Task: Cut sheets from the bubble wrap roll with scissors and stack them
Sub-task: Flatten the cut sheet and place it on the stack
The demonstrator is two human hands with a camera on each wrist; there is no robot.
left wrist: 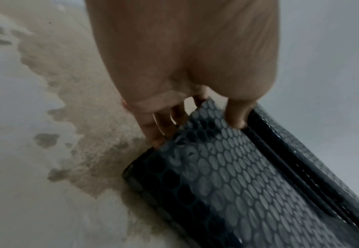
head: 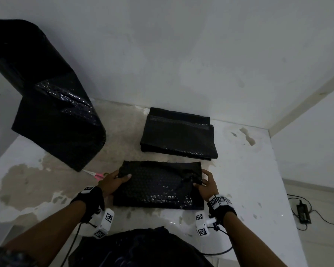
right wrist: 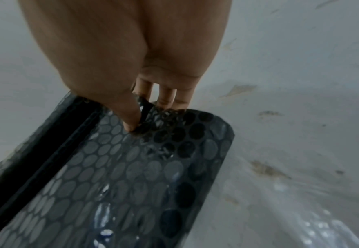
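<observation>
A folded black bubble wrap sheet lies near the front of the white table. My left hand grips its left edge, thumb on top and fingers underneath. On the other side my right hand pinches the right edge, where the wrap is crumpled. In the left wrist view the thumb presses the sheet. The right wrist view shows the thumb pinching the sheet. A stack of cut sheets lies behind. The big black roll stands at the left. Pink scissors lie beside my left hand.
The table top is patchy, with worn brown areas at the left. White walls close the back and right sides. A black power adapter with cables lies on the floor at the right. Dark cloth covers my lap at the bottom.
</observation>
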